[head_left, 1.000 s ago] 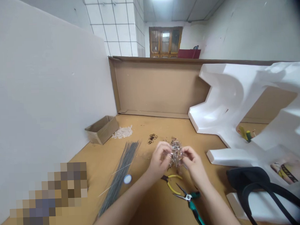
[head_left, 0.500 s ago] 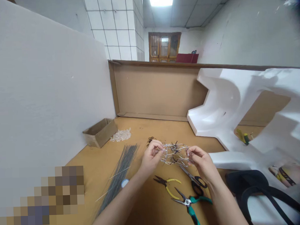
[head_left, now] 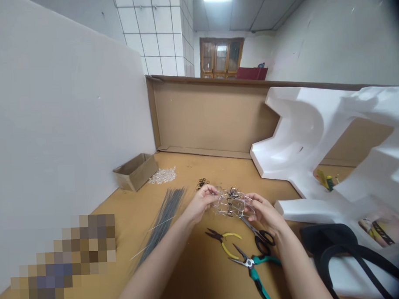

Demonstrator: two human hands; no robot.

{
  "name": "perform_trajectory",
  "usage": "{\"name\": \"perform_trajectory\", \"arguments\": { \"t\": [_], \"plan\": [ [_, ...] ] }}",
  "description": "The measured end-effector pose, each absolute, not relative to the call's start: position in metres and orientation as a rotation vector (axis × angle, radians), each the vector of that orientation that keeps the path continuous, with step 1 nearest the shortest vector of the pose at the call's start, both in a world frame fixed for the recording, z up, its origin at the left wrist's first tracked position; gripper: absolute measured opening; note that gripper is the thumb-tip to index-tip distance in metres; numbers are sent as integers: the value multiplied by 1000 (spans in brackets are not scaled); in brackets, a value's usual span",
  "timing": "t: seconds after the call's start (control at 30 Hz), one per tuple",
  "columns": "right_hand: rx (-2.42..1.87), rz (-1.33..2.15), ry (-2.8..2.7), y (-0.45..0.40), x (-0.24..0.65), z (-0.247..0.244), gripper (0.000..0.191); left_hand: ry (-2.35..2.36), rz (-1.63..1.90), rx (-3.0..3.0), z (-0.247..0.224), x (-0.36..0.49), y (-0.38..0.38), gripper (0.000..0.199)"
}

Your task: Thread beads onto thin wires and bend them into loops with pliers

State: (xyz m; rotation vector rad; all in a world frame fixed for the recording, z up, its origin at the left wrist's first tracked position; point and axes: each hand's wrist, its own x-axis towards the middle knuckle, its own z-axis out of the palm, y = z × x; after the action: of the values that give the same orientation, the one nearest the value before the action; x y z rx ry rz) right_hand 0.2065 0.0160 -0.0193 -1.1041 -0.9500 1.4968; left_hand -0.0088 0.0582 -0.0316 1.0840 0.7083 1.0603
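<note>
A silvery wire frame [head_left: 232, 201] with dark ties around its middle is held up between my two hands. My left hand [head_left: 206, 198] pinches its left end between thumb and fingers. At the right end my right hand [head_left: 262, 210] has its fingers curled round the wire. Just beneath lie black-handled scissors [head_left: 264, 241], partly behind the right hand's side. Yellow-handled pliers [head_left: 227, 242] and green-handled long-nose pliers [head_left: 251, 263] rest open on the table, nearer to me. Behind my left hand is a small pile of black rings [head_left: 202, 183].
A bundle of grey wires [head_left: 163, 225] lies left of my left forearm. Farther back are clear small pieces [head_left: 163, 175] and a cardboard box [head_left: 135, 173]. White foam [head_left: 285, 159] stands at the right, near a black strap-like object [head_left: 330, 236]. A cardboard wall [head_left: 205, 118] closes the back.
The wire frame has turned slightly between my hands. My right hand's fingers have shifted and spread further around its right end. The whole view has moved a little.
</note>
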Motion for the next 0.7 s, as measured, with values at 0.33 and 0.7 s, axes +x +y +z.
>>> {"name": "perform_trajectory", "arguments": {
  "t": [0.33,0.7],
  "plan": [
    [-995,1585,-909,25,211,-29,23,758,1071,1176,-33,-11,61,34],
    [-1082,1447,-1023,20,211,-16,24,716,1071,1279,-31,-11,61,29]
  ]
}}
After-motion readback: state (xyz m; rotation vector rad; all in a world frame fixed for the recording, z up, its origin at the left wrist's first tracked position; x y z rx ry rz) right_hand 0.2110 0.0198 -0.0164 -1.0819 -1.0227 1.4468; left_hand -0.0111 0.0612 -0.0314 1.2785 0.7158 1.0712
